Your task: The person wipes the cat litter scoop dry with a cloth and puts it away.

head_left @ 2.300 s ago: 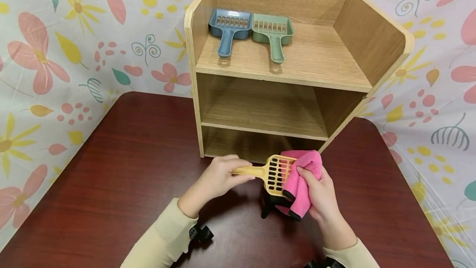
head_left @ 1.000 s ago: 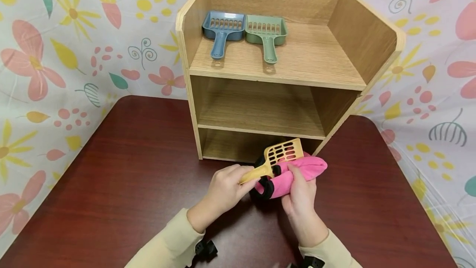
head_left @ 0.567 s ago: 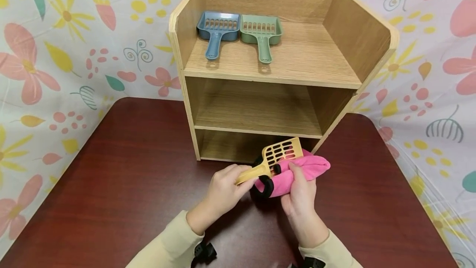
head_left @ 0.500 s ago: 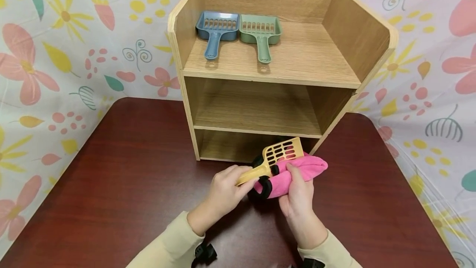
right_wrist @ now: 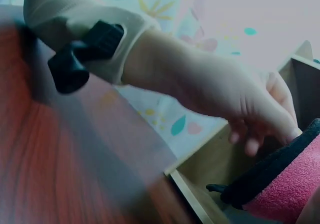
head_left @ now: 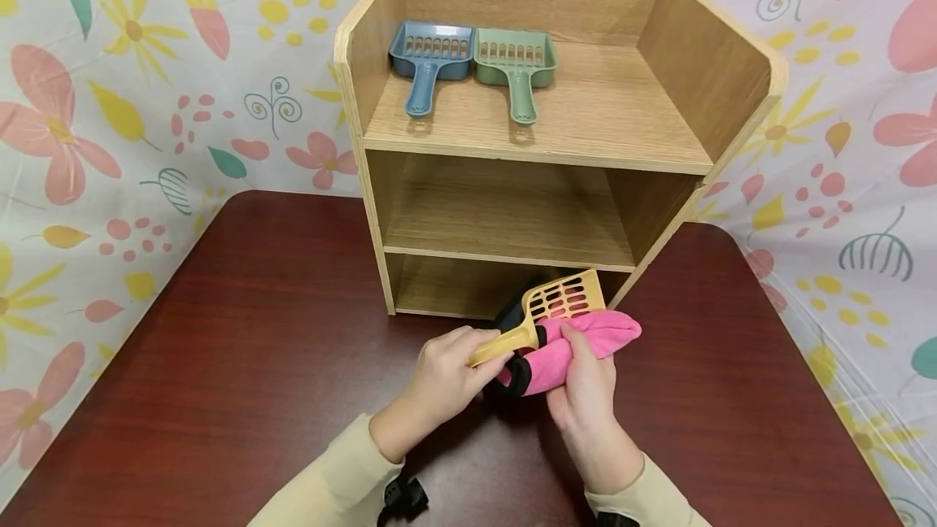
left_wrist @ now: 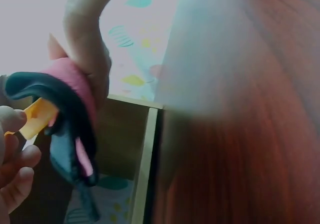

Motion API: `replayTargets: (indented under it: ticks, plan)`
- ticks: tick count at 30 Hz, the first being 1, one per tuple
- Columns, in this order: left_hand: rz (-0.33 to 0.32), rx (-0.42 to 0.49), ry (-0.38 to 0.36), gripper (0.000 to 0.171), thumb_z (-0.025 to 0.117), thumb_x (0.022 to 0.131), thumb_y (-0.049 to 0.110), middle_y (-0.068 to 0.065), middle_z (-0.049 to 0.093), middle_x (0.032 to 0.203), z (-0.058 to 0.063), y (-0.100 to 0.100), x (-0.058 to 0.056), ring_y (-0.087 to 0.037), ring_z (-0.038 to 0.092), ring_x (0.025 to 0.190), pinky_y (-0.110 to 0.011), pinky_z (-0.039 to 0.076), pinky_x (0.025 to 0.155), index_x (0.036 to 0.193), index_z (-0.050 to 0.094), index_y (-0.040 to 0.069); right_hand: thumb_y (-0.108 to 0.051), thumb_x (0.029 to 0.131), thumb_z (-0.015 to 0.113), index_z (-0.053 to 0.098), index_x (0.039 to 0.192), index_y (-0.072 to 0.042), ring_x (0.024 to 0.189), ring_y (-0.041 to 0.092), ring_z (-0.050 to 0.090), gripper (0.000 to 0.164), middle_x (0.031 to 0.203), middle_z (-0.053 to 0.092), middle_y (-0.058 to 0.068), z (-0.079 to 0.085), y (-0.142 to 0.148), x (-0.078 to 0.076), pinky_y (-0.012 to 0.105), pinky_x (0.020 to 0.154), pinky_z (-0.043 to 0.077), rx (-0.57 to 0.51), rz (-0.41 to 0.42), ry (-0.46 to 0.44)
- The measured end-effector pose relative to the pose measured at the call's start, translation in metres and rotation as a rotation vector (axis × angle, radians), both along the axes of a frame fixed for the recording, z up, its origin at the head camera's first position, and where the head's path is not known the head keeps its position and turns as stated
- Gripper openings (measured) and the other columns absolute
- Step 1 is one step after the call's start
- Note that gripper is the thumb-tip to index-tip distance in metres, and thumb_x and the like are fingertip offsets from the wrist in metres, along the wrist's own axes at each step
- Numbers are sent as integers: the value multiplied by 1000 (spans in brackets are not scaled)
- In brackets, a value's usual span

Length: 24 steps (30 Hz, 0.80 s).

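My left hand grips the handle of a yellow slotted litter scoop, whose head points up and to the right in the head view. My right hand holds a pink cloth with black edging, thumb on top. The cloth is folded along the scoop's lower side, near where handle and head meet, and hides part of it. In the left wrist view the black edging loops round by the yellow handle. The right wrist view shows the left hand behind the cloth.
A wooden shelf unit stands on the dark red table just beyond my hands. On its top level a blue litter scoop and a green one lie side by side. A patterned curtain hangs behind.
The scoop has turned from level to tilted, head up to the right. My right hand and the cloth have moved left, from the head's far end toward the handle. The last half second shows only slight movement.
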State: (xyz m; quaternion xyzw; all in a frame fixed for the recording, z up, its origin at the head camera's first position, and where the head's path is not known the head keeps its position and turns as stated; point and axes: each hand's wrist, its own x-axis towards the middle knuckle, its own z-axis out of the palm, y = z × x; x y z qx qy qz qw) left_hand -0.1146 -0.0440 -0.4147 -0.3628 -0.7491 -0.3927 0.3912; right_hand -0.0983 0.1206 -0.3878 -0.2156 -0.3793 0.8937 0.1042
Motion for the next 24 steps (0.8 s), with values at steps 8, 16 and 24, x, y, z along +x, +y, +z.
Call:
replayTargets:
  ticks: [8, 16, 24]
  plan:
    - [13, -36, -122, 24, 82, 69, 13, -3, 70, 75, 12, -10, 2, -10, 62, 63, -18, 50, 57, 88, 70, 5, 1, 91, 56, 45, 128, -11, 102, 16, 62, 41, 124, 53, 8, -6, 9, -9, 27, 86, 53, 75, -116, 65]
    - [10, -26, -161, 23, 81, 71, 13, -3, 70, 78, 18, -14, 5, -11, 63, 66, -18, 50, 59, 89, 69, 5, -2, 92, 55, 44, 126, -10, 103, 17, 63, 37, 122, 54, 8, -3, 8, -6, 28, 87, 53, 42, -113, 82]
    - [53, -47, -22, 23, 77, 75, 15, -2, 67, 76, 9, -5, 7, -9, 61, 62, -20, 51, 59, 94, 67, 5, -8, 97, 49, 27, 142, -15, 118, 13, 50, 51, 139, 40, 4, 1, -9, 6, 24, 95, 48, -30, 84, -16]
